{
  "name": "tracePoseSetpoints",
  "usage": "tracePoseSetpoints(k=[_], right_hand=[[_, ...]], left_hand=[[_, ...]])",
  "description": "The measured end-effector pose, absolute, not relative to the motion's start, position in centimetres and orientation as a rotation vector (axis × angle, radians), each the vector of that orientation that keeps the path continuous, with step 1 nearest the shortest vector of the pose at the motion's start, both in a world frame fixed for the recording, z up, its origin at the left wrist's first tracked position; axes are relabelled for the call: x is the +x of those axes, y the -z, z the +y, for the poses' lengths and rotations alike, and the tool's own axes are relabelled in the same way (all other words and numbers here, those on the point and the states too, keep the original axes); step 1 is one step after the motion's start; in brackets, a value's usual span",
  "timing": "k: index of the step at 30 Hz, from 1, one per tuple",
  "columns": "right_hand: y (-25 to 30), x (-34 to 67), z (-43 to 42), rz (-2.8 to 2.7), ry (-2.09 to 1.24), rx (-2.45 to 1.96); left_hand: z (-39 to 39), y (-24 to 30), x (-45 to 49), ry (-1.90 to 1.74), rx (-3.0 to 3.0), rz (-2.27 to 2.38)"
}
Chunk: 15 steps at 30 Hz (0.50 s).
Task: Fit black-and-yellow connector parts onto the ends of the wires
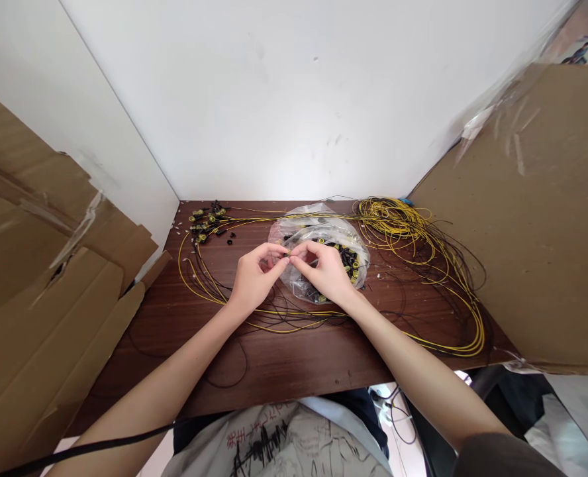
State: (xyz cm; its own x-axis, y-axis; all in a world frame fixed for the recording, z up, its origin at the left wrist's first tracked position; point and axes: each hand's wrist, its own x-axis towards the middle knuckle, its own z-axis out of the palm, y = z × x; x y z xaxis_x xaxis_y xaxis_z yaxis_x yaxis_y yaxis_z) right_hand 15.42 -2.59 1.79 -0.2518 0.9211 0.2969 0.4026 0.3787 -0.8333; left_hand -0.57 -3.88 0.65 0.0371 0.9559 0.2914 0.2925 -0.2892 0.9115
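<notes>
The left hand (255, 279) and right hand (326, 273) pinch a tiny yellowish piece (289, 253) between their meeting fingertips, neither hand nearer, over the clear plastic bag (318, 232); its long axis is indiscernible.

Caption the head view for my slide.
Left hand and right hand pinch a tiny piece near a plastic bag.

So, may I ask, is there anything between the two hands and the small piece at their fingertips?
Nothing visible: the left hand and right hand pinch the small piece directly. The clear plastic bag lies beyond, not between.
</notes>
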Motion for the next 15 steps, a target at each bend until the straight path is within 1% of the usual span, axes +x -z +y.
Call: tracePoseSetpoints(k=[9, 15], right_hand=[[-1.88, 15.59, -2.51, -1.775, -0.775, -1.174], [-1.86, 15.61, -2.50, -1.793, -0.776, -1.146]], left_hand=[[-3.84, -1.28, -0.40, -1.338, 1.495, 1.249], [-3.88, -1.35, -0.56, -1.350, 1.548, 1.276]])
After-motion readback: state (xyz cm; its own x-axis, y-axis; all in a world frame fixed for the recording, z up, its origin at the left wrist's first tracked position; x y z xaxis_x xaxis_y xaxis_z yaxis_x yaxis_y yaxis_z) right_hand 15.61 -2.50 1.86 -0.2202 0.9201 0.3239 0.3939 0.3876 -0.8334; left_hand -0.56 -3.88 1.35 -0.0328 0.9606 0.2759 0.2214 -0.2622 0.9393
